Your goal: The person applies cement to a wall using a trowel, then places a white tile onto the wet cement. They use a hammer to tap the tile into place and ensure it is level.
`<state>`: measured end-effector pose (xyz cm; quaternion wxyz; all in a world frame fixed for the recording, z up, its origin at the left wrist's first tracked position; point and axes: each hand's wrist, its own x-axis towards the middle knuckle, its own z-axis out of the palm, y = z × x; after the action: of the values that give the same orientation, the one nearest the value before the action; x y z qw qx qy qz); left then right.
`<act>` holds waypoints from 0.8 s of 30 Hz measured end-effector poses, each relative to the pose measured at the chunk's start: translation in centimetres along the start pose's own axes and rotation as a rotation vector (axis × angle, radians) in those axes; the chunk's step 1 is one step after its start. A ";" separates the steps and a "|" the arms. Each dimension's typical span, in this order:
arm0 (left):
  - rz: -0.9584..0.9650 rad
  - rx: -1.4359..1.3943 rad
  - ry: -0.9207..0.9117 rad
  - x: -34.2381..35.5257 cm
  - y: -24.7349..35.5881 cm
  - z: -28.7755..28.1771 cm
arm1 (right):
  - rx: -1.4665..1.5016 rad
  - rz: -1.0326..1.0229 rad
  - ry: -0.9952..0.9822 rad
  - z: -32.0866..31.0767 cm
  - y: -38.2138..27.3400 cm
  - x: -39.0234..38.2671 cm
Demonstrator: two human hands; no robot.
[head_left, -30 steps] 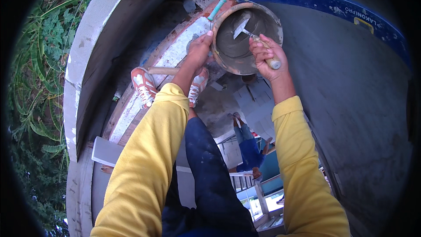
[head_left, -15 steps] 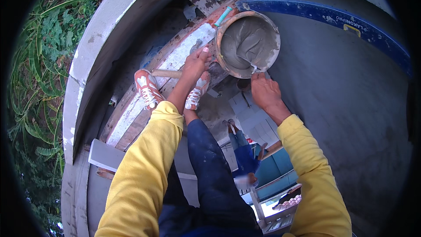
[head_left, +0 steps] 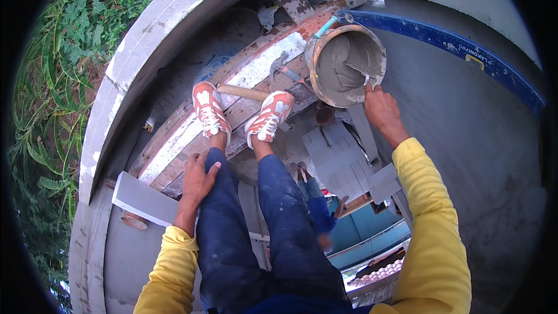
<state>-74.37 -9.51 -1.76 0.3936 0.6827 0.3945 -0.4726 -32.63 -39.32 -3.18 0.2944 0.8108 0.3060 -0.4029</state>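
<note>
My left hand [head_left: 197, 180] rests open on my trouser leg, fingers apart and holding nothing. My right hand [head_left: 381, 113] is closed around a trowel [head_left: 365, 78] at the bucket's near rim; its handle is mostly hidden and the blade is sunk in grey mortar [head_left: 343, 61]. The round bucket [head_left: 317, 78] stands on weathered planks [head_left: 180, 163]. A teal-handled tool [head_left: 325, 26] lies against its far left rim. A hammer [head_left: 276, 67] and a wooden handle [head_left: 241, 93] lie on the planks near my shoes [head_left: 212, 110].
A curved concrete ledge [head_left: 133, 46] borders plants [head_left: 75, 40] on the left. A long blue level [head_left: 407, 26] lies on the right. A grey slab [head_left: 145, 197] sits left of my legs. Below, beyond the planks, are stacked grey blocks [head_left: 331, 157] and another person [head_left: 319, 209].
My left hand has left the bucket's left side and moved down onto my leg. My right hand turned, sinking the blade into the mortar, and shifted right along with the view.
</note>
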 end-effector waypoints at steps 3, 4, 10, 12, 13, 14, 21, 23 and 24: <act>-0.170 -0.057 -0.100 -3.6 -2.3 2.7 | 0.057 -0.110 0.074 -6.9 -0.5 -1.7; -0.224 -0.148 -0.142 -3.9 -2.9 3.8 | 0.057 -0.064 0.082 -7.0 0.3 -0.9; -0.321 -0.022 -0.220 -2.7 -0.4 2.5 | 0.140 0.163 0.036 4.6 2.9 3.6; -0.309 -0.037 -0.195 -2.8 -1.1 3.1 | 0.112 0.085 -0.030 4.9 -0.2 1.1; -0.305 -0.043 -0.182 -2.8 -1.5 3.5 | 0.084 0.027 0.011 3.5 -0.6 0.5; -0.300 -0.058 -0.169 -2.9 -2.3 4.1 | 0.051 -0.043 0.042 -0.9 -1.2 -0.7; -0.286 -0.046 -0.168 -2.0 -1.8 3.1 | 0.054 0.025 0.151 -1.4 5.3 4.2; -0.288 -0.004 -0.178 -2.6 -1.8 2.9 | 0.287 0.162 0.114 5.6 5.0 3.9; -0.287 0.027 -0.176 -2.2 -1.3 2.8 | 0.413 0.255 0.068 8.6 3.4 3.7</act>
<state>-77.04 -11.90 -0.58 0.3460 0.5803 0.4457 -0.5873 -32.45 -46.78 -9.82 0.1606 0.8989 0.1222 -0.3889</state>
